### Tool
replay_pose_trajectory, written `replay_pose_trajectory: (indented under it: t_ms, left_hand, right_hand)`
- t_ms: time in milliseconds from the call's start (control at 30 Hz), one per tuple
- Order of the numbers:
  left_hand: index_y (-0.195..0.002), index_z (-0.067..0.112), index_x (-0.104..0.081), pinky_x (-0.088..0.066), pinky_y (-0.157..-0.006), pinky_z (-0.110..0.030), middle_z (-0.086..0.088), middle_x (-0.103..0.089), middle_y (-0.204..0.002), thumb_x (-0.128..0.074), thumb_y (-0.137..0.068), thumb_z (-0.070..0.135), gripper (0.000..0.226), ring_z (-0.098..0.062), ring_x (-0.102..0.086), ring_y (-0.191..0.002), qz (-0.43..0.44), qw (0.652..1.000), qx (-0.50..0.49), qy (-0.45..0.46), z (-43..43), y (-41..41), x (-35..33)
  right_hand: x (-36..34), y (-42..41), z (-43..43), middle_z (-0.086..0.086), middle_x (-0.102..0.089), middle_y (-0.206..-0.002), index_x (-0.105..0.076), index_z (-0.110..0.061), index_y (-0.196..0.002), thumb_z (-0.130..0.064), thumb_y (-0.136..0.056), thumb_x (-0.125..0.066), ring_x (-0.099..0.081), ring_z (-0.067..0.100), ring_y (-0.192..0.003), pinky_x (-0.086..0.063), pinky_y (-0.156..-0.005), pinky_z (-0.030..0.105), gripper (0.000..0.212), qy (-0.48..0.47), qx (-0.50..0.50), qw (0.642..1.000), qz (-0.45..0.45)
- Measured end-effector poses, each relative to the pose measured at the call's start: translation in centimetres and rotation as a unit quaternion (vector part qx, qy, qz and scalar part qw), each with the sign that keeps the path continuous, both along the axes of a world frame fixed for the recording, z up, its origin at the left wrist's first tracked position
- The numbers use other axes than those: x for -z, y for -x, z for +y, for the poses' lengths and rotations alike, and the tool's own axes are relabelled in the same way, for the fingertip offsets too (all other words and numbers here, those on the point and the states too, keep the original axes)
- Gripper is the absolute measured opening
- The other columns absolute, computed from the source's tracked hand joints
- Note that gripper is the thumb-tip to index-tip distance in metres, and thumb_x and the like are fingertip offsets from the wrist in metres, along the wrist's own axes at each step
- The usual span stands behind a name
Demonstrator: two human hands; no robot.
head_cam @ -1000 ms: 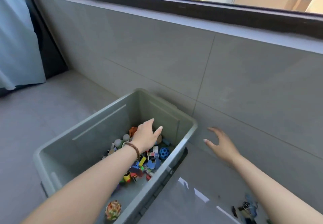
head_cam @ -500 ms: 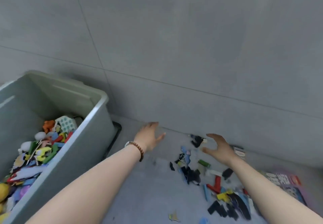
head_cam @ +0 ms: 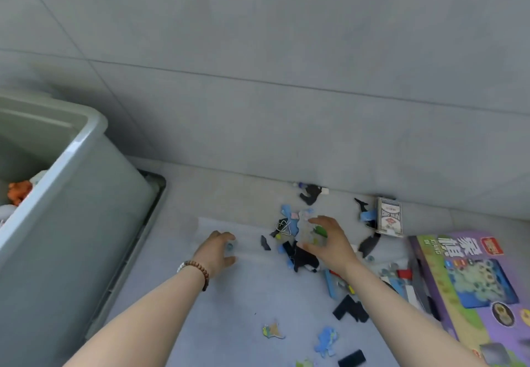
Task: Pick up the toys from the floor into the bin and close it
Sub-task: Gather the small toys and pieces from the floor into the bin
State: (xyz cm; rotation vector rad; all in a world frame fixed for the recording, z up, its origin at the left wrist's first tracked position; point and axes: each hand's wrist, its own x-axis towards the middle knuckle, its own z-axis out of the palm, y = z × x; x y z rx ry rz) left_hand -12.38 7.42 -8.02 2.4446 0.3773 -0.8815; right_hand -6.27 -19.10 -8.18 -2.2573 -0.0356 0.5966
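Both hands have dropped down onto the floor pile since half a sec ago, & the view has swung further right, so the bin [head_cam: 94, 194] now sits at far left w/ only a corner of its contents showing. I see an orange toy [head_cam: 18, 191] inside it; lid not on.

Left hand [head_cam: 218, 253]: fingers curled round a small pale piece w/ a blue dot [head_cam: 230, 247], looks like a pinch closing, but blur means I can't tell if it's actually lifted. Right hand [head_cam: 329, 242]: fingers spread & cupped over a pale, translucent-looking piece [head_cam: 311, 230] in the middle of the scatter, touching it, not clamped as far as I can see.

Progress, my read: partway. Bin holds some toys already, but plenty left on the floor: black animal shapes [head_cam: 305, 259] just below the right hand, blue puzzle bits [head_cam: 327, 336] near my forearms, a card deck [head_cam: 389, 217] against the wall, & a big purple game box [head_cam: 470, 277] at right w/ loose pieces beside it. Several more trips needed, I reckon, then the lid. I can't see a lid for certain; something dark lies under the bin's edge.
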Motion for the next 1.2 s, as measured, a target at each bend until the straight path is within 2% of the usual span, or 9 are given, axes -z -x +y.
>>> replay_pose_trajectory:
  t_ms: [267,433,500,600,733,900,1000,1100,1200]
  left_hand:
    - [-0.085,0.016,-0.061,-0.043,-0.077,-0.017,-0.003,-0.056,-0.095,-0.056,-0.082,-0.004,0.021,-0.016,-0.055,-0.082,-0.087,0.993,-0.077,0.021,0.1,-0.7,3.1]
    - [-0.088,0.016,-0.06,-0.04,-0.077,-0.018,-0.001,-0.058,-0.092,-0.06,-0.089,0.013,0.004,-0.014,-0.056,-0.083,-0.123,0.978,-0.149,0.077,0.1,-1.1,4.4]
    - [-0.084,0.014,-0.061,-0.044,-0.067,-0.022,0.0,-0.061,-0.078,-0.06,-0.09,0.025,0.013,-0.015,-0.056,-0.071,-0.12,0.963,-0.207,0.127,-0.2,-1.3,4.4]
    - [-0.083,0.008,-0.056,-0.047,-0.054,-0.02,-0.004,-0.059,-0.07,-0.057,-0.092,0.028,0.022,-0.014,-0.052,-0.057,-0.107,0.922,-0.307,0.209,-1.0,-1.6,4.0]
    - [-0.089,0.003,-0.056,-0.051,-0.052,-0.017,-0.009,-0.059,-0.081,-0.046,-0.098,0.014,0.017,-0.017,-0.054,-0.064,-0.058,0.839,-0.42,0.34,-3.3,-2.4,3.4]
    - [-0.094,0.003,-0.06,-0.055,-0.071,-0.027,-0.012,-0.063,-0.09,-0.031,-0.102,0.03,0.041,-0.02,-0.061,-0.078,0.055,0.751,-0.461,0.47,-6.4,-3.5,1.6]
    - [-0.103,0.003,-0.06,-0.054,-0.072,-0.025,-0.011,-0.066,-0.093,-0.028,-0.102,0.036,0.046,-0.017,-0.061,-0.081,0.099,0.709,-0.462,0.524,-7.8,-4.2,0.9]
    - [-0.086,0.008,-0.058,-0.041,-0.043,-0.014,-0.001,-0.052,-0.069,-0.037,-0.1,0.035,0.036,-0.008,-0.044,-0.054,0.084,0.753,-0.46,0.463,-8.5,-5.1,0.5]
    - [-0.078,0.01,-0.055,-0.032,-0.037,-0.012,0.002,-0.043,-0.059,-0.042,-0.098,0.034,0.034,-0.003,-0.036,-0.039,0.035,0.81,-0.421,0.406,-9.0,-5.4,1.0]
  right_hand:
    - [1.9,-0.1,2.9,-0.006,-0.055,-0.117,-0.064,-0.024,-0.113,-0.027,-0.076,-0.075,-0.049,0.009,-0.106,-0.035,-0.086,0.017,0.039,0.003,-0.052,0.998,-0.035]
    - [3.1,0.4,5.6,-0.004,-0.062,-0.114,-0.066,-0.024,-0.11,-0.025,-0.082,-0.069,-0.057,0.011,-0.102,-0.044,-0.085,0.021,0.028,0.017,-0.029,0.999,-0.012]
    - [3.4,0.4,6.0,-0.004,-0.064,-0.112,-0.068,-0.024,-0.108,-0.024,-0.083,-0.068,-0.058,0.011,-0.102,-0.043,-0.083,0.019,0.026,0.045,-0.03,0.998,-0.035]
    - [3.4,0.1,6.2,-0.004,-0.065,-0.111,-0.068,-0.023,-0.109,-0.023,-0.085,-0.065,-0.059,0.013,-0.101,-0.041,-0.081,0.018,0.024,0.077,-0.047,0.994,-0.055]
    - [3.3,0.0,5.7,-0.003,-0.068,-0.108,-0.069,-0.02,-0.106,-0.022,-0.087,-0.061,-0.062,0.013,-0.099,-0.046,-0.086,0.023,0.02,0.087,-0.039,0.995,-0.039]
    - [1.7,0.2,5.9,-0.009,-0.069,-0.091,-0.07,-0.021,-0.091,-0.024,-0.083,-0.069,-0.058,-0.009,-0.076,-0.043,-0.071,0.005,0.008,-0.126,0.048,0.991,0.0]
    - [1.2,0.1,4.5,-0.012,-0.069,-0.096,-0.071,-0.023,-0.094,-0.025,-0.079,-0.073,-0.06,-0.002,-0.086,-0.041,-0.074,0.004,0.015,-0.172,0.034,0.985,0.002]
    - [2.0,-0.7,0.6,-0.002,-0.068,-0.096,-0.07,-0.018,-0.096,-0.019,-0.08,-0.072,-0.06,0.01,-0.082,-0.043,-0.067,0.004,0.016,-0.157,0.138,0.978,-0.02]
    - [3.1,-0.8,-2.2,0.0,-0.069,-0.096,-0.071,-0.015,-0.093,-0.012,-0.079,-0.073,-0.059,-0.001,-0.078,-0.042,-0.068,0.003,0.014,-0.112,0.132,0.985,-0.015]
